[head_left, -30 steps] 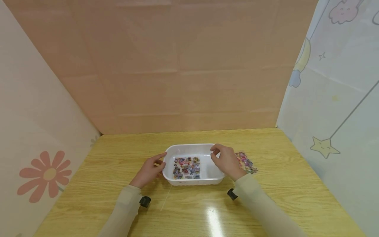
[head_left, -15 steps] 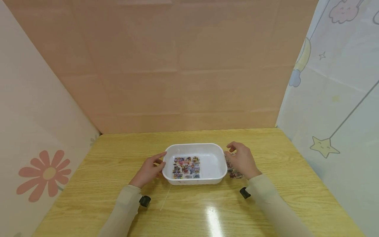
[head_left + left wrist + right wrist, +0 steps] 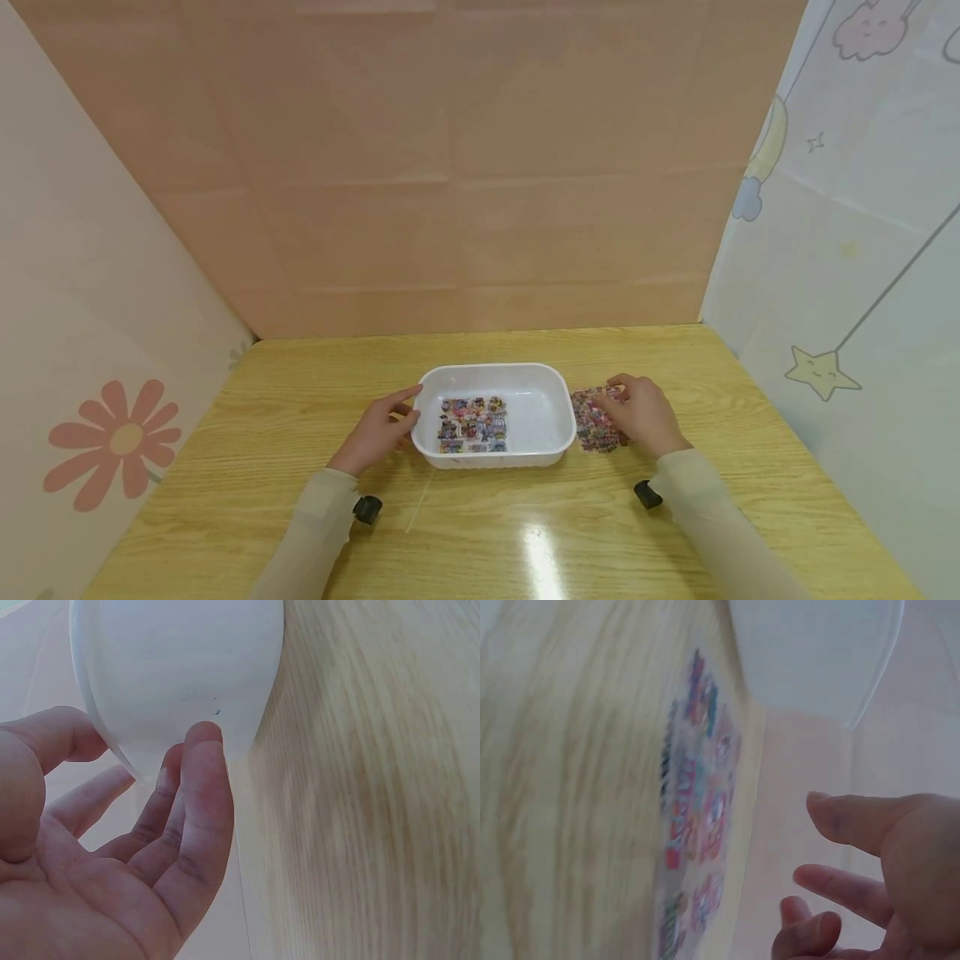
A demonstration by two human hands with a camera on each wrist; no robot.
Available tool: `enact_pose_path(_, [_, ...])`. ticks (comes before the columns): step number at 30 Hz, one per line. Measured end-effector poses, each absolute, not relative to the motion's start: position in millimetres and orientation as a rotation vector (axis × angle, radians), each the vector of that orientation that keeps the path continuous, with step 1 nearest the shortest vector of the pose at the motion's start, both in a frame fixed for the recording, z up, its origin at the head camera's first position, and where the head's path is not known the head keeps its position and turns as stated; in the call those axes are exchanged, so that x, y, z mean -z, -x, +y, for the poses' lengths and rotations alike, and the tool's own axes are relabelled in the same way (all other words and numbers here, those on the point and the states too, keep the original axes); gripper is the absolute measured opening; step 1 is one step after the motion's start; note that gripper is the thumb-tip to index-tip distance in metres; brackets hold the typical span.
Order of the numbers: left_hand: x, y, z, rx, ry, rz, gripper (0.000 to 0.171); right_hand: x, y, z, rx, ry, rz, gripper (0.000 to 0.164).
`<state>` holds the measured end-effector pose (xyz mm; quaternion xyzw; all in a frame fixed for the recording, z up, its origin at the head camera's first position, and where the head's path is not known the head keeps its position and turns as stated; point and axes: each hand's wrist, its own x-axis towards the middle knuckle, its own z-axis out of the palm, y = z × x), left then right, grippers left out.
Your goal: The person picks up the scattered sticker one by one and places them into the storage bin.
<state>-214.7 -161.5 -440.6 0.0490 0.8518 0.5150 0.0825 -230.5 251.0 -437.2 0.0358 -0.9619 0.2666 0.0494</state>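
A white plastic container (image 3: 540,421) stands mid-table, with colourful cartoon stickers (image 3: 472,427) lying flat in its left half. My left hand (image 3: 375,432) holds the container's left end. In the left wrist view its thumb is at the rim while the fingers (image 3: 204,780) rest against the outer wall. To the right of the container lies a clear sheet of cartoon stickers (image 3: 592,423), mostly pink and purple. My right hand (image 3: 647,417) is over its right edge. The right wrist view shows that hand's fingers loosely bent and apart from the sheet, holding nothing.
The wood-grain table (image 3: 480,542) extends toward the front. A thin pale strip (image 3: 420,500) lies before the container's left corner. A tan backdrop (image 3: 465,208) closes off the back; patterned white sheets (image 3: 847,267) hang at both sides.
My right hand has moved right, from over the container's right end to the sticker sheet's right edge, uncovering more of that sheet. The left hand and the container have stayed put.
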Motion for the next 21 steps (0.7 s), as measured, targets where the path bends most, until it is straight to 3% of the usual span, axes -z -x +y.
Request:
enact_pose_path(10, [442, 216, -161, -1.515, -0.132, 2.551, 0.046, 453, 236, 271, -0.71, -0.059, -3.057, 0.056])
enact_pose_path(21, [436, 213, -158, -1.521, -0.145, 2.548, 0.047, 458, 237, 276, -0.588, -0.038, -3.228, 0.07])
